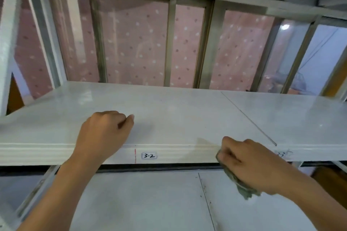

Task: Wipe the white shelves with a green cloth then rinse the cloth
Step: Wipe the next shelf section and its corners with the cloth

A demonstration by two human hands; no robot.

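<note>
Right of the 3-2 label (149, 155), on the front edge of the upper white shelf (178, 114), the right hand (249, 163) has its fingers curled tight round the green cloth (242, 185) and is pressing it to that edge. A wad of cloth hangs out under the palm. Up and left of the label, the left hand (105, 131) sits on the shelf top, fingers tucked into a loose fist, thumb against forefinger, gripping nothing. Just left of the label, a thin red mark (135, 155) runs down the edge. Below the label lies the lower white shelf (150, 202). Far behind the label, a window frame (170, 43) backed by a pink dotted curtain (135, 43).
</note>
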